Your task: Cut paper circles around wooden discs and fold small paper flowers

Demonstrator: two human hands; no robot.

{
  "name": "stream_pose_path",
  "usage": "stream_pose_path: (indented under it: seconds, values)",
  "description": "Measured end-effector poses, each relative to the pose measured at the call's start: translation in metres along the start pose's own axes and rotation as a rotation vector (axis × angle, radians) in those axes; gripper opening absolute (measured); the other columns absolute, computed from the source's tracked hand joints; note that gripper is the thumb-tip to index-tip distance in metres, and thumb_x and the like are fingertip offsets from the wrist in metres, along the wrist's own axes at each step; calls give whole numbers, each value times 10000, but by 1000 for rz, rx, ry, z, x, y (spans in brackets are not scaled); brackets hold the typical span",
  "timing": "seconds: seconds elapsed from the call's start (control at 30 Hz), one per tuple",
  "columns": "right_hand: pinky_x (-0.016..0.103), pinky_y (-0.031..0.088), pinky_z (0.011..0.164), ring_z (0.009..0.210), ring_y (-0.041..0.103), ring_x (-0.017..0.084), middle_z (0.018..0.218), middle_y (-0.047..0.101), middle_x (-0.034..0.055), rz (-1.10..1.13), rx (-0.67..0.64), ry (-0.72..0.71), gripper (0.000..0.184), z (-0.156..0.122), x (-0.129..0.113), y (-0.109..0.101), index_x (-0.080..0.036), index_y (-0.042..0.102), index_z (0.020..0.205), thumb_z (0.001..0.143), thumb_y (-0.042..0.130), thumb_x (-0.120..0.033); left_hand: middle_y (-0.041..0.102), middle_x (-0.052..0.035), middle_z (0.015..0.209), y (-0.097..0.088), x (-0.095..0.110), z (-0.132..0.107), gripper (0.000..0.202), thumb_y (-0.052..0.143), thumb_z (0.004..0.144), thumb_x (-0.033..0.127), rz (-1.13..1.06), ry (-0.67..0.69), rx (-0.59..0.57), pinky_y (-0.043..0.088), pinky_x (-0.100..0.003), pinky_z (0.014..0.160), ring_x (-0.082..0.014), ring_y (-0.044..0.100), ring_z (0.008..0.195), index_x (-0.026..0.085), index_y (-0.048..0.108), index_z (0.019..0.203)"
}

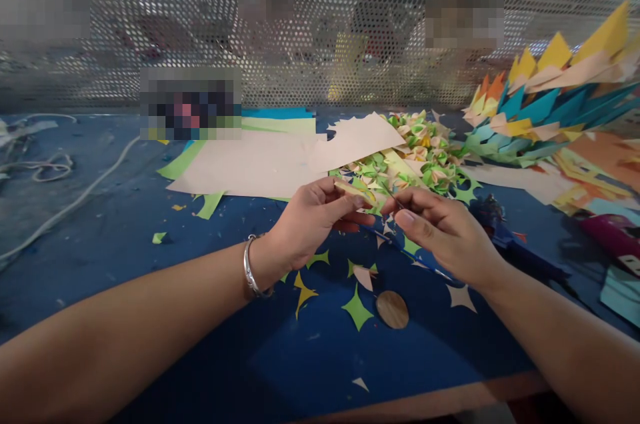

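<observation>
Head cam: left hand [310, 217] is pinching a small folded paper [354, 192] between thumb and fingers, holding it above the worktop [210, 357]. Right hand [445, 227] is pinching a thin tool [388, 191], its tip pointing up-left at the paper's 3 o'clock; exact type unclear. From the paper: petal pile [435, 157] is lying at 2, spiky model [555, 107] sitting farther out at 2, green star [358, 308] at 6, brown disc [393, 310] at 5.
</observation>
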State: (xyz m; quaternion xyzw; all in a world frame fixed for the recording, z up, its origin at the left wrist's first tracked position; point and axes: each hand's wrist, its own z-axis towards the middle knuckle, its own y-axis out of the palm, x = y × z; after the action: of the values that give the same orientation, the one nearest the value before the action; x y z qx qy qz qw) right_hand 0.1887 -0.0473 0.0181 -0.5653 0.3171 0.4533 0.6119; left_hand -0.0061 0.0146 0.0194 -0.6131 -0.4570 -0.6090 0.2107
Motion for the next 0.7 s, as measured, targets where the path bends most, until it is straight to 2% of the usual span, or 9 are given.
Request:
stream_pose_path:
  seconds: [0.13,0.33,0.5,0.7]
  values:
    - [219,265,422,489,336,70,632,432,-45,-5,-9,-1,291,-2,0,-1,-199,658,967,913,617,-482,725,-2,837,-2,-2,0,80,653,871,188,-43,38,-25,508,-195,615,-116,726,736,161,582,846]
    - [225,298,449,506,368,72,664,451,-35,-132,-18,36,301,-4,2,-5,-210,626,934,925,592,-508,734,10,828,-5,-1,-1,115,666,878,198,-84,104,-48,503,-188,596,-120,735,731,173,561,839]
    - [230,287,447,487,363,69,638,403,-48,-215,-40,43,336,-5,3,-6,-205,568,846,928,573,-531,734,4,826,-5,-2,-1,119,674,868,222,-63,100,-77,507,-208,625,-135,737,760,181,566,844]
    - [233,271,444,468,369,73,588,417,-55,-295,-51,11,347,-6,-1,-4,-208,550,784,942,550,-517,727,6,827,-4,-3,-2,144,682,853,226,-41,84,-82,494,-204,617,-128,732,743,183,545,847]
